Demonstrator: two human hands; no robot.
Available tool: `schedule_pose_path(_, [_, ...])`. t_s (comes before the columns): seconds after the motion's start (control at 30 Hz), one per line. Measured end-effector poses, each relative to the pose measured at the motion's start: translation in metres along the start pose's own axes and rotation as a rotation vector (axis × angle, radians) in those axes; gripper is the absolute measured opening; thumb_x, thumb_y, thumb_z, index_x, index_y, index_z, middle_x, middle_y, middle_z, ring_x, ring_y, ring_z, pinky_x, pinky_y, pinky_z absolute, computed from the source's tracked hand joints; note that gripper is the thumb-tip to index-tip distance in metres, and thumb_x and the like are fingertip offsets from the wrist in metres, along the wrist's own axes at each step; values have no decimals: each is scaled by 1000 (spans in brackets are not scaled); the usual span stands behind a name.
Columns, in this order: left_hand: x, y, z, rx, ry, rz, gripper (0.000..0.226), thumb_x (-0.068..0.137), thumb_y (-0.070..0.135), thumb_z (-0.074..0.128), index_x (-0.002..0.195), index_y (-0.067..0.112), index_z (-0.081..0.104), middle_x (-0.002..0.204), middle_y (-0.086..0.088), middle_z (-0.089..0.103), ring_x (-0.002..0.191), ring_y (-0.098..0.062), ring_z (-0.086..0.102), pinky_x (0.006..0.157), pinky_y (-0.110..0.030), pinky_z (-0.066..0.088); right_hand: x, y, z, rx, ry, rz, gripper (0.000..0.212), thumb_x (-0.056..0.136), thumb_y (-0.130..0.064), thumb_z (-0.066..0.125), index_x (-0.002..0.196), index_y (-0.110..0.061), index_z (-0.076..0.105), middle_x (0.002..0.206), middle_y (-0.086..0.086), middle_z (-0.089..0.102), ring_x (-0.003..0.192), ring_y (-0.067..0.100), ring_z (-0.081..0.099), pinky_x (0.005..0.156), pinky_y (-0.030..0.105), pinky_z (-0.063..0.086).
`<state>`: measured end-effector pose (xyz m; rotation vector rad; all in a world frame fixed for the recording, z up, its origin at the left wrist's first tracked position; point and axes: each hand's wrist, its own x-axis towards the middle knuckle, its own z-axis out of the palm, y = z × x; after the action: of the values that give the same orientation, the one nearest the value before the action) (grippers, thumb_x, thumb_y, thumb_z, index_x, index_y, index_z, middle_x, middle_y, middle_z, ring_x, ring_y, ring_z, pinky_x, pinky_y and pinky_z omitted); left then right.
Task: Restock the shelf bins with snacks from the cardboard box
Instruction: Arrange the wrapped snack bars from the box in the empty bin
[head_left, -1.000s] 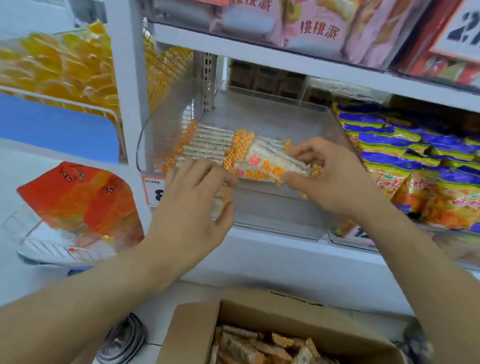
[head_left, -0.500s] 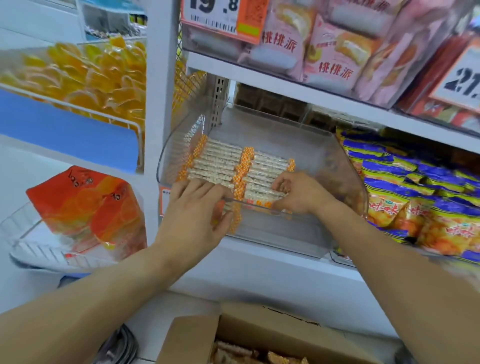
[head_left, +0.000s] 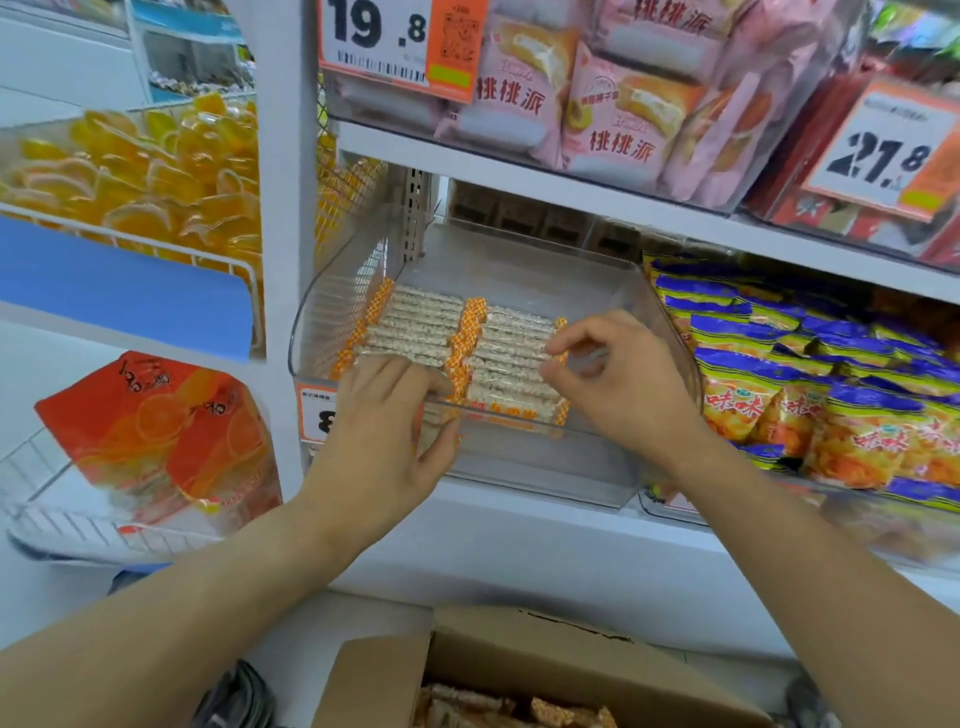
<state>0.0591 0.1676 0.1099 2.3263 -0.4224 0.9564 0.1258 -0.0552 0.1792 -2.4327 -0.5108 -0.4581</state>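
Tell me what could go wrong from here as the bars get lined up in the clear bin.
1. The right hand pinches the end of a snack bar in the right row; tugging it could skew the neighbouring bars.
2. The left hand presses over the clear bin's low front wall; a push might slide the bin back on the shelf.
3. The front bars sit near that rim and could tip out.
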Motion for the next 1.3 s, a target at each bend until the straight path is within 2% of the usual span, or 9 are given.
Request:
schedule_pose_path(0.1, [-4, 24, 1, -152, -120, 148, 12, 88, 23, 55, 91, 14, 63, 86, 7, 59, 84, -11, 50, 76, -24, 39, -45, -15, -15, 212, 166, -137, 9, 85, -9, 78, 86, -14, 70, 91, 0, 59, 74, 14, 63, 65, 26, 53])
schedule_pose_path(0.23, [-27, 49, 24, -278, -742, 39, 4, 90, 26, 62, 93, 24, 64, 78, 12, 65, 69, -5, 56, 66, -25, 47, -129, 16, -2, 331, 247, -165, 11, 86, -11, 64, 80, -4, 57, 77, 1, 55, 62, 17, 55, 57, 28, 46])
schedule_pose_path(0.33, [-51, 68, 55, -189, -1008, 68, 10, 95, 29, 62, 99, 21, 68, 90, 8, 68, 78, -5, 55, 70, -25, 43, -191, 67, 25, 230, 8, 18, 13, 90, -23, 62, 82, -13, 59, 73, -5, 57, 62, 12, 56, 57, 32, 47])
schedule_pose_path(0.47, [-86, 96, 100, -43, -1326, 130, 15, 97, 33, 59, 96, 18, 62, 95, 4, 64, 85, -16, 57, 75, -32, 47, -231, 122, 64, 215, -389, 589, 9, 92, -25, 68, 87, -20, 64, 75, -2, 65, 64, 9, 62, 64, 30, 52])
schedule_pose_path(0.57, [-116, 107, 137, 25, -1448, 94, 15, 98, 34, 57, 95, 19, 56, 95, 6, 59, 86, -18, 54, 72, -33, 45, -251, 155, 73, 86, -686, 539, 13, 84, -20, 73, 85, -29, 64, 80, -7, 66, 73, 8, 62, 73, 35, 56])
schedule_pose_path(0.7, [-164, 106, 177, 54, -1508, -29, 35, 94, 39, 61, 122, 18, 57, 116, -2, 60, 107, -24, 58, 81, -33, 48, -273, 161, 70, 139, -638, 532, 24, 81, -10, 69, 104, -18, 72, 93, -3, 70, 84, 9, 63, 82, 31, 55])
schedule_pose_path(0.87, [-224, 92, 203, 99, -1343, -269, 72, 87, 39, 72, 148, 18, 39, 145, -6, 43, 133, -27, 44, 110, -42, 40, -299, 181, 67, -10, -909, 491, 55, 83, -29, 78, 135, -27, 59, 124, 2, 51, 110, 20, 54, 97, 37, 50])
schedule_pose_path(1.07, [-256, 80, 206, -16, -1205, -500, 34, 86, 14, 76, 118, 20, 66, 130, 2, 46, 109, -18, 58, 95, -28, 48, -317, 203, 74, -21, -1050, 652, 91, 79, -35, 84, 153, -35, 31, 152, 13, 28, 133, 34, 44, 111, 43, 43])
schedule_pose_path(1.3, [-236, 74, 175, -216, -1049, -547, 21, 88, 34, 76, 107, 29, 70, 110, 12, 57, 92, -4, 57, 85, -20, 46, -311, 186, 123, -38, -1070, 724, 59, 93, -44, 66, 143, -28, 39, 145, 12, 34, 108, 33, 59, 91, 37, 52])
